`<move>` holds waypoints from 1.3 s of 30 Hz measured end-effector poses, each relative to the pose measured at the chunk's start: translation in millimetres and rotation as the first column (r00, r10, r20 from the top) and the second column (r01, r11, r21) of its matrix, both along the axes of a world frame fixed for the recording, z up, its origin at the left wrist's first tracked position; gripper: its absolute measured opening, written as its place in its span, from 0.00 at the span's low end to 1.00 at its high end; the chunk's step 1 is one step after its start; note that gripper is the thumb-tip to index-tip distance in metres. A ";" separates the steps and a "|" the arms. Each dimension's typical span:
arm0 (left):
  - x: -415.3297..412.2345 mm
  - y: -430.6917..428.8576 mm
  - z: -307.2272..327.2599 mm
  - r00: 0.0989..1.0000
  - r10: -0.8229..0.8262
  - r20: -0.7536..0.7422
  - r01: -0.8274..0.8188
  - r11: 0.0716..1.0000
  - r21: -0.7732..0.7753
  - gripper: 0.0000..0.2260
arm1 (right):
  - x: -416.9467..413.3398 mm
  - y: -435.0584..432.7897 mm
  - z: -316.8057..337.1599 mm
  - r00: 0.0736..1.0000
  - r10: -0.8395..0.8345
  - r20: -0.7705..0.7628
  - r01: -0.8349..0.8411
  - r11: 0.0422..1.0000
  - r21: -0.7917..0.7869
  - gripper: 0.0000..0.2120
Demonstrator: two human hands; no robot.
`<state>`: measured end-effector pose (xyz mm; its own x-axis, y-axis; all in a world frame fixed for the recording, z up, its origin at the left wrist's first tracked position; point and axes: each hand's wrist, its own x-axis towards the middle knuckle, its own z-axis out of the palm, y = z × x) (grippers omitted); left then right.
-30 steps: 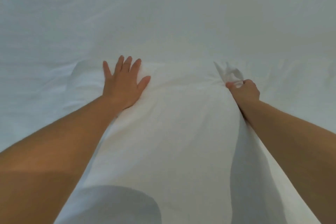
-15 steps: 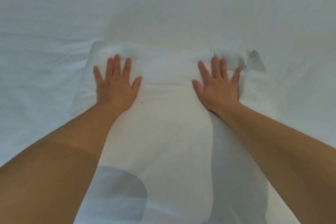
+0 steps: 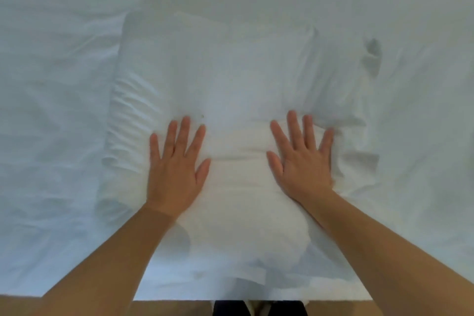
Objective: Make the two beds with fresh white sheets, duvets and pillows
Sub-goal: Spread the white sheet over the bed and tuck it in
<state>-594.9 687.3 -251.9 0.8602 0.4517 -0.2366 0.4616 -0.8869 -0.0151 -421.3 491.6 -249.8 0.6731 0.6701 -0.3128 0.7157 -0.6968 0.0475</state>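
White pillow (image 3: 230, 79) | left hand (image 3: 177, 164) flat, fingers spread, pressing it | right hand (image 3: 302, 159) likewise

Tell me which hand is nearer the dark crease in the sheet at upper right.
Right. The right hand lies flat on the pillow, below and left of the dark crease; the left hand presses the pillow farther left.

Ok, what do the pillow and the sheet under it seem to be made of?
Pillow: matte white woven cloth cover, perhaps cotton; fine ridged creases at its left edge, and it dents under the flat left hand and right hand, which suggests soft filling. Sheet: similar matte white cloth, with shallow wrinkles; fibre cannot be told.
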 end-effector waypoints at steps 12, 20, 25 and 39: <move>-109.0 -48.1 23.6 0.945 0.155 -0.289 -0.183 0.980 -0.073 0.31 | -84.4 -91.4 34.2 0.983 -0.116 -0.140 0.089 0.979 -0.185 0.30; -107.7 -82.3 113.3 0.911 0.074 -0.406 -0.146 0.978 -0.150 0.32 | -98.5 -159.5 117.9 0.961 -0.238 -0.143 0.183 0.930 -0.318 0.30; -77.6 -125.9 207.7 0.931 0.031 -0.363 -0.119 0.968 -0.223 0.32 | -100.0 -184.8 208.2 0.960 -0.227 -0.165 0.180 0.949 -0.258 0.31; 28.8 -357.3 447.4 0.993 0.035 -0.111 -0.057 0.979 -0.194 0.34 | -26.5 -410.4 433.5 0.980 -0.197 -0.016 0.195 0.979 -0.063 0.32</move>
